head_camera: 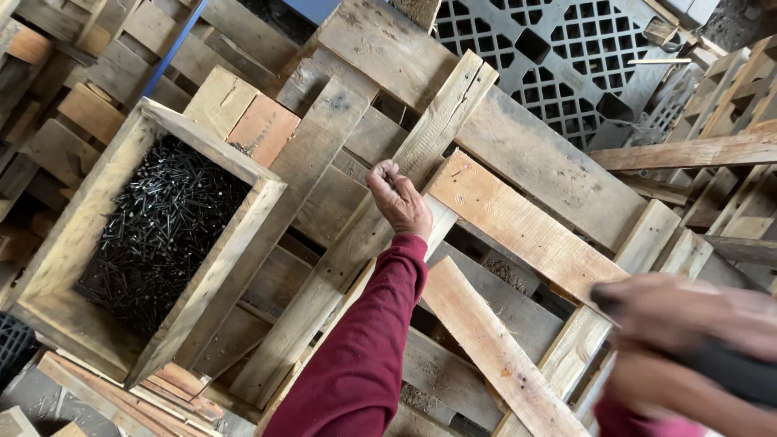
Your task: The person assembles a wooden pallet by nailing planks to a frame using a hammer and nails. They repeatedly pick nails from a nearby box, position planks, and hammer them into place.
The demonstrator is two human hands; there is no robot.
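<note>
A wooden box point(77, 243) full of dark nails point(162, 226) is sitting at the left of the frame, tilted among stacked pallet boards. A grey plastic lattice pallet point(566, 65) is lying at the upper right, with more loose timber piled along the right edge. At centre, the left hand point(398, 198), in a dark red sleeve point(364, 356), is resting on a pale diagonal plank point(356, 235), its fingers curling shut in a pinch; what they are pinching is too small to tell. At the lower right, the right hand point(688, 316) is blurring close to the camera, wrapping around a dark handle point(736, 376). Weathered boards are crossing underneath everything, with gaps showing between them.
</note>
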